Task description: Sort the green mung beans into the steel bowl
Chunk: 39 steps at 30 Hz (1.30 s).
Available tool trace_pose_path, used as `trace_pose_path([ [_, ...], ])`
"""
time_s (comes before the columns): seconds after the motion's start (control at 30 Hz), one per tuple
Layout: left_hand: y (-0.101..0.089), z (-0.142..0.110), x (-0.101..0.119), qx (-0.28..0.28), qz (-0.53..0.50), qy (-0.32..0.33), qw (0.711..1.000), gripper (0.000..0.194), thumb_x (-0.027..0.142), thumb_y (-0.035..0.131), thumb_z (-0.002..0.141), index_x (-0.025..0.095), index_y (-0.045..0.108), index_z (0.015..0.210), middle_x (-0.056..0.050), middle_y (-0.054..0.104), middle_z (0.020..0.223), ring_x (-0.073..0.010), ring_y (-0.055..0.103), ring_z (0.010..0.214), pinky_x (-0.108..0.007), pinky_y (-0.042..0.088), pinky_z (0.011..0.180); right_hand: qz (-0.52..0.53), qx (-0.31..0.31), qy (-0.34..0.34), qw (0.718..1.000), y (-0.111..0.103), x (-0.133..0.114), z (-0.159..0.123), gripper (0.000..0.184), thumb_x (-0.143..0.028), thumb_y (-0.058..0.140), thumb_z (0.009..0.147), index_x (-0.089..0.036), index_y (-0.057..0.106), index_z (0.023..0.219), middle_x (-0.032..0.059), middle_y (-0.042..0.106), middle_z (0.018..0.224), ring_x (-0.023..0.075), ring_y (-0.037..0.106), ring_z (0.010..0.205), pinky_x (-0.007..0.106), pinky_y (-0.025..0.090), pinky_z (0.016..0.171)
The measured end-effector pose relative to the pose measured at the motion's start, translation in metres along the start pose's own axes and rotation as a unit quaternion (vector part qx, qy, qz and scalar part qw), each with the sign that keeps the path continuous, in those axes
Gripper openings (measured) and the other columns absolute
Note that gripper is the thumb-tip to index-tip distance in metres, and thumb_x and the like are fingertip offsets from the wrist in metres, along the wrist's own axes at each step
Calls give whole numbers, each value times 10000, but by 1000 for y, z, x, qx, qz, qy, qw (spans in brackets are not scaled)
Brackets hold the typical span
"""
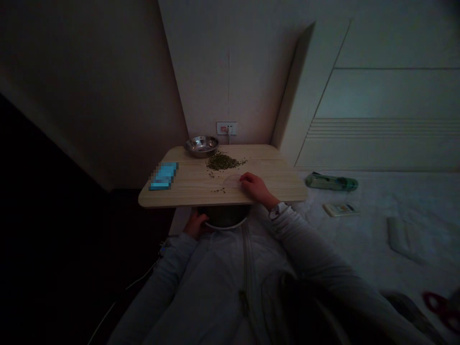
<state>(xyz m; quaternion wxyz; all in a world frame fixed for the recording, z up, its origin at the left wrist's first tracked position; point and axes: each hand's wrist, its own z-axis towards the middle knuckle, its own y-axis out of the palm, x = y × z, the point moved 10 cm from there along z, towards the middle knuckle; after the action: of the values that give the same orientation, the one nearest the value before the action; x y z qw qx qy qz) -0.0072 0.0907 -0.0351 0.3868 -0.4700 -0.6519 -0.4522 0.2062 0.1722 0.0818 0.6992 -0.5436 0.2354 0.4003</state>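
Observation:
A pile of small green grains, like beans, is spread over the wooden table, with a few strays nearer the front edge. My right hand rests low over the tabletop, fingers curled on a faint, clear round disc. Below the table's front edge, a dark bowl with a pale rim sits against my lap, partly hidden by the tabletop. My left hand grips its left side, thumb on the rim.
A shiny metal bowl stands at the table's back left, and a blurred blue phone-shaped thing lies on the left. A wall socket is behind. On the bed at right are a green bottle, a pale handset and red-handled scissors.

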Motion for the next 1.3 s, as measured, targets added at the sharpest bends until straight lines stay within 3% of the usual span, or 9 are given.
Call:
trace_pose_path([
  [0.13,1,-2,-3,8,4,-31,999,376,156,574,462,196,510,830,12,554,721,-167,550,628,-271,473,433,-30,-9,-2,1000,0,-4,-1,172,-195,418,687,-163,575,751,15,598,715,140,511,683,248,386,643],
  [0.4,2,-1,-3,6,0,-35,999,280,152,571,482,209,516,751,5,549,682,-176,553,647,-274,469,470,-18,-14,16,1000,2,-1,0,172,-208,412,677,-166,570,731,0,582,671,131,497,638,239,372,604],
  [0.9,4,-5,-1,-4,4,-28,1000,366,147,564,492,212,512,849,5,585,759,-151,555,600,-252,457,441,-25,-17,-5,1000,4,-3,1,159,-191,412,681,-163,564,718,1,578,673,127,493,649,239,379,625],
  [1.3,3,-4,-1,13,-4,-38,999,328,140,562,480,201,518,799,-1,579,729,-178,574,648,-255,470,435,-31,-25,1,999,5,-5,-2,151,-200,417,682,-167,561,715,-4,571,652,127,494,636,237,369,613],
])
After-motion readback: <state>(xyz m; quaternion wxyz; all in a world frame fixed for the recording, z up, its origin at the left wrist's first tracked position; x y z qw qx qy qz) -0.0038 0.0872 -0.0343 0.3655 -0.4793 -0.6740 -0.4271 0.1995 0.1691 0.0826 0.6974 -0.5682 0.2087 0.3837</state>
